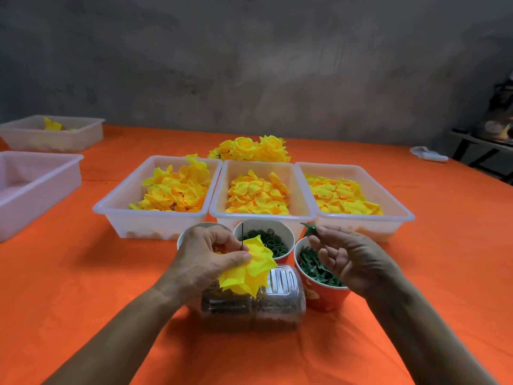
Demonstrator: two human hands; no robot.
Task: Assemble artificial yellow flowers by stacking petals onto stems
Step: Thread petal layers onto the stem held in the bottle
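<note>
1. Two hands are seen at lower centre, over an orange table (83, 273).
2. Left hand (205, 259): a stack of yellow petals (254, 269) is pinched between thumb and fingers; a thin dark stem (242, 236) sticks up out of the stack.
3. Right hand (349, 259): a small green calyx piece (310, 228) is pinched at the fingertips, remaining fingers loosely spread; it is held above a red cup (322, 297) filled with green calyx pieces.
4. A second cup (263, 238), holding green rings, is located just behind the petals, centre frame. A third cup is mostly hidden behind the left hand; contents cannot be told.
5. A clear plastic jar (258, 307) is lying on its side below the petals.
6. Three white bins (155, 218) (262, 216) (366, 218) of loose yellow petals are lined up side by side at mid frame.
7. Finished yellow flowers (249, 148) are piled behind the bins.
8. Two more white bins (36, 184) (55, 134) are placed at the left edge; the far one holds a yellow piece.
</note>
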